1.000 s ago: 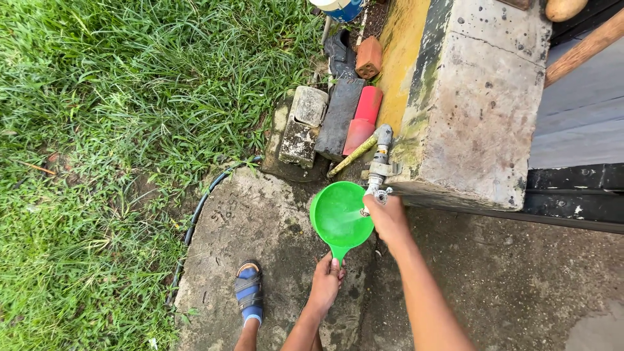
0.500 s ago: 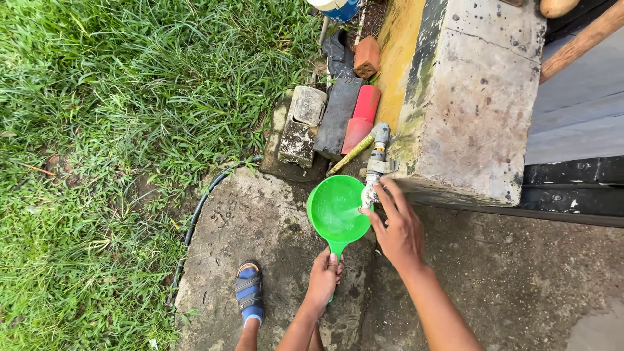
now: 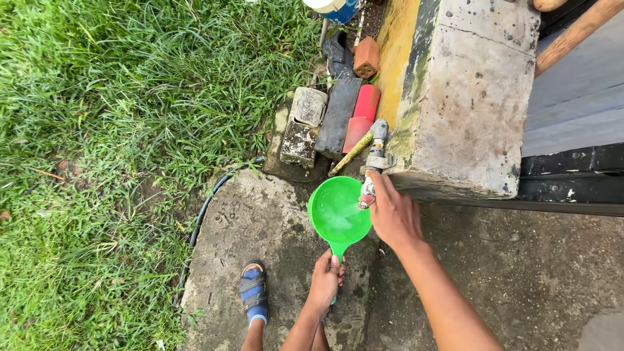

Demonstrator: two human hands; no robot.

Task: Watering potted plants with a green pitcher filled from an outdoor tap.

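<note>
Concrete yard: left hand grips bright green scoop; right hand clasps tap.

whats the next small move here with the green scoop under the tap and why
Probably hold the green scoop steady under the tap and let it go on filling. The left hand grips its handle, the right hand is on the tap's valve, and the water in the bowl looks shallow, well short of the rim, so closing the valve seems early.
</note>
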